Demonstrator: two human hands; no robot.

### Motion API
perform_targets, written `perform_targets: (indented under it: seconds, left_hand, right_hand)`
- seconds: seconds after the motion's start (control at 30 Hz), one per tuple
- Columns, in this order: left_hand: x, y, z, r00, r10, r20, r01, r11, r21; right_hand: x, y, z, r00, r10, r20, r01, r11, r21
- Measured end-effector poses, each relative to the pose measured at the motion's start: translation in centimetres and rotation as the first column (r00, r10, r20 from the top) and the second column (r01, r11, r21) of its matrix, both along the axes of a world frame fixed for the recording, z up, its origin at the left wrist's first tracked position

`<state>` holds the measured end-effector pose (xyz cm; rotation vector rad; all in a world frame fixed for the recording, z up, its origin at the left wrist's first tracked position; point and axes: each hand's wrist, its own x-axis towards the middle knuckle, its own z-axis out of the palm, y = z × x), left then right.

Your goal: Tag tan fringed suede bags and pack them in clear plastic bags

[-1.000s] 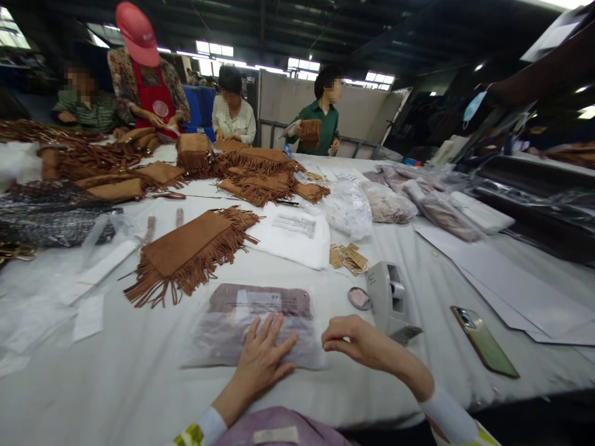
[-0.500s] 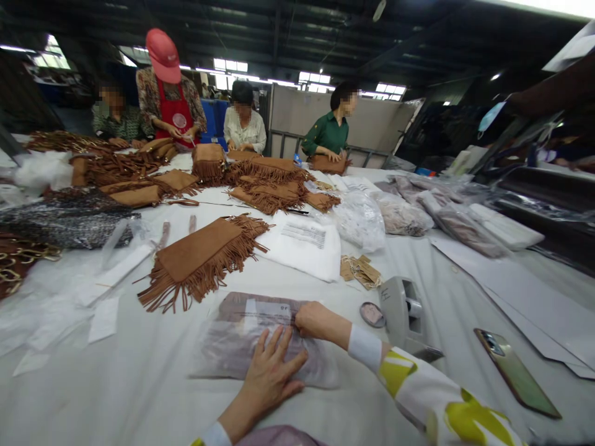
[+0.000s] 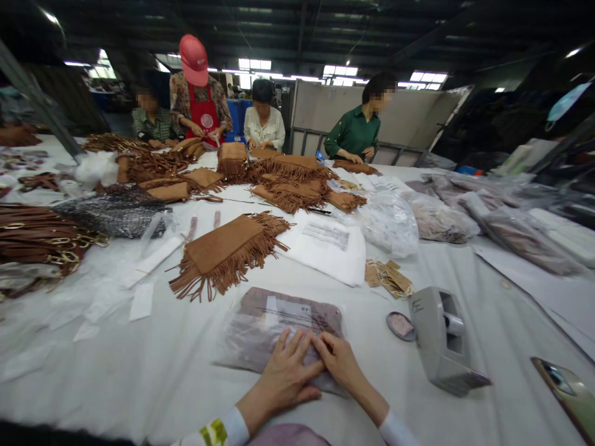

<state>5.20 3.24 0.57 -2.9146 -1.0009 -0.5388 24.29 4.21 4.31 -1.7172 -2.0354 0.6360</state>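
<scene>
A clear plastic bag [image 3: 242, 337] with a folded mauve-brown item inside lies flat on the white-covered table in front of me. A white label [image 3: 283, 311] shows through its upper part. My left hand [image 3: 289, 375] rests on the bag's lower part with its fingers spread. Right beside it, my right hand [image 3: 338, 359] has bent fingers and its thumb and index finger close together at the bag. Whatever lies between those fingertips is too small to make out. The two hands touch or nearly touch. Beyond the bag lies a brown fringed suede bag [image 3: 223, 248].
A grey tape dispenser [image 3: 439, 337], a small round dish [image 3: 400, 325] and a phone [image 3: 564, 390] are on the right. Brown tags [image 3: 389, 277] and a white printed bag [image 3: 330, 244] lie ahead. Several people work across the table around brown fringed bags [image 3: 297, 186].
The camera view has shifted, so most things appear further right. My right hand has moved from the bag's upper right down beside my left hand. My left hand stays spread on the bag.
</scene>
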Motion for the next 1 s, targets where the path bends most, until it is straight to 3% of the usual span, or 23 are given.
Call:
perform_targets:
  seconds: [0.07,0.17,0.23,0.33,0.37,0.4,0.5,0.53,0.57,0.63,0.73,0.83,1.0]
  left_hand:
    - [-2.1,0.7,0.1,0.999,0.022,-0.025,-0.022,1.000,-0.010]
    - [-6.8,1.1,-0.6,0.953,0.302,-0.034,-0.303,0.953,-0.026]
    - [-9.7,0.8,-1.9,0.868,0.496,-0.030,-0.497,0.867,-0.030]
    - [-12.4,0.4,-4.5,0.846,0.533,-0.017,-0.533,0.845,-0.039]
    - [-12.8,0.3,-5.4,0.845,0.534,-0.003,-0.534,0.845,-0.033]
    - [-13.0,0.3,-6.2,0.849,0.529,0.016,-0.528,0.849,-0.029]
    - [-13.1,0.4,-7.6,0.861,0.504,0.062,-0.504,0.864,-0.023]
    - [-13.1,0.5,-7.8,0.864,0.498,0.068,-0.498,0.867,-0.023]
    - [-13.1,0.5,-7.8,0.866,0.495,0.070,-0.494,0.869,-0.024]
    - [-13.1,0.5,-7.7,0.866,0.495,0.071,-0.495,0.869,-0.024]
    - [-13.1,0.4,-7.5,0.867,0.491,0.087,-0.492,0.871,-0.014]
    - [-13.2,0.4,-7.5,0.875,0.474,0.100,-0.476,0.879,-0.004]
    - [-13.4,0.4,-7.5,0.887,0.441,0.134,-0.445,0.895,0.004]
  right_hand:
    - [-0.1,-0.4,-1.3,0.998,-0.054,-0.041,0.055,0.998,0.027]
    - [0.4,-0.5,-1.9,0.985,-0.115,-0.132,0.125,0.990,0.071]
    - [1.3,-0.9,-1.5,0.975,-0.139,-0.176,0.158,0.982,0.099]
    - [4.8,-2.3,0.1,0.949,-0.271,-0.162,0.297,0.941,0.165]
    - [6.7,-2.9,0.9,0.918,-0.367,-0.152,0.393,0.894,0.216]
    - [8.9,-3.6,1.8,0.856,-0.494,-0.153,0.516,0.808,0.284]
    - [15.8,-6.1,4.2,0.493,-0.844,-0.211,0.831,0.384,0.402]
    - [17.8,-6.8,4.8,0.394,-0.894,-0.215,0.879,0.297,0.374]
    - [19.5,-7.3,5.1,0.339,-0.918,-0.208,0.909,0.262,0.324]
    - [21.9,-7.5,5.0,0.358,-0.914,-0.191,0.927,0.324,0.187]
    - [23.0,-6.9,4.1,0.403,-0.885,-0.234,0.914,0.402,0.054]
    - [22.7,-7.0,3.7,0.354,-0.890,-0.288,0.934,0.355,0.051]
    - [21.2,-10.4,3.3,0.261,-0.904,-0.339,0.965,0.234,0.119]
